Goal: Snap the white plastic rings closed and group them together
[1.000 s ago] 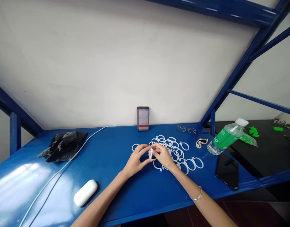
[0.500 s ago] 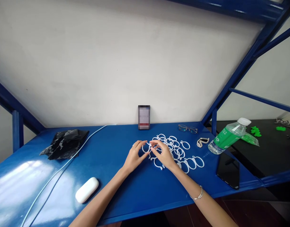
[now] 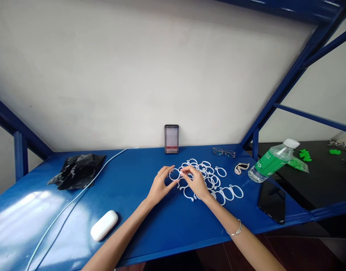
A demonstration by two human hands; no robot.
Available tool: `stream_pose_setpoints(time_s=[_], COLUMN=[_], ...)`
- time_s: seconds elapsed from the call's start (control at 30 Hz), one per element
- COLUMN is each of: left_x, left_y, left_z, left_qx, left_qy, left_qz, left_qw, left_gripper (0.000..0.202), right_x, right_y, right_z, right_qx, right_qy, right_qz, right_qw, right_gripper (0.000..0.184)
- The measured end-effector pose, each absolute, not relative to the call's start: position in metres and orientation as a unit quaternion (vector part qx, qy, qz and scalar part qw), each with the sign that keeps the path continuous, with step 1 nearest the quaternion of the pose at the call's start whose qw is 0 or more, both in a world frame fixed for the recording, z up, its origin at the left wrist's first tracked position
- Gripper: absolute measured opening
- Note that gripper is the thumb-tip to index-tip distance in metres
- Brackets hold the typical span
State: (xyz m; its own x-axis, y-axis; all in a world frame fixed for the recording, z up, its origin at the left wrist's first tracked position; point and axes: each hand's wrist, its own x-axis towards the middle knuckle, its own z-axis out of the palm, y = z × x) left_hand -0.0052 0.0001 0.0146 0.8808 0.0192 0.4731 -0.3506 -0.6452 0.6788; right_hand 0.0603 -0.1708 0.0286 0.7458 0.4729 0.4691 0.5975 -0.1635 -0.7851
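My left hand (image 3: 160, 185) and my right hand (image 3: 195, 182) meet over the middle of the blue table (image 3: 150, 222). Together they pinch one white plastic ring (image 3: 174, 174), held upright a little above the surface, the left fingers on its left rim and the right fingers on its right rim. Just to the right and behind lies a heap of several white rings (image 3: 211, 180), spread flat on the table. My right wrist carries a thin silver bracelet (image 3: 236, 230).
A phone (image 3: 171, 139) leans on the wall. Glasses (image 3: 224, 152), a beige clip (image 3: 241, 168), a green-labelled water bottle (image 3: 271, 160) and a dark phone (image 3: 271, 201) lie right. A black bag (image 3: 76, 169), a pale cable (image 3: 76, 195) and a white case (image 3: 104, 224) lie left.
The hands turned the white ring from edge-on to face-on, so its round outline now shows between the fingertips. Both hands rose slightly towards the wall.
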Motion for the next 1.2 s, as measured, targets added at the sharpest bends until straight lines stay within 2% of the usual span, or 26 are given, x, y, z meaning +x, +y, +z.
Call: stream_pose_setpoints(time_s=[0.27, 1.2], left_x=[-0.0042, -0.0074], left_y=[-0.0005, -0.0018], left_z=[0.0192, 0.0199], left_qx=[0.867, 0.871], left_qy=[-0.097, -0.103], left_qz=[0.248, 0.247], left_qw=[0.421, 0.413], left_gripper=[0.040, 0.041], right_x=[0.0612, 0.0598], right_y=[-0.1694, -0.1684], right_z=[0.0275, 0.0263], right_qx=[-0.751, -0.742], right_qy=[-0.342, -0.316], right_qz=[-0.043, -0.049], right_qw=[0.563, 0.589], right_gripper=[0.009, 0.014])
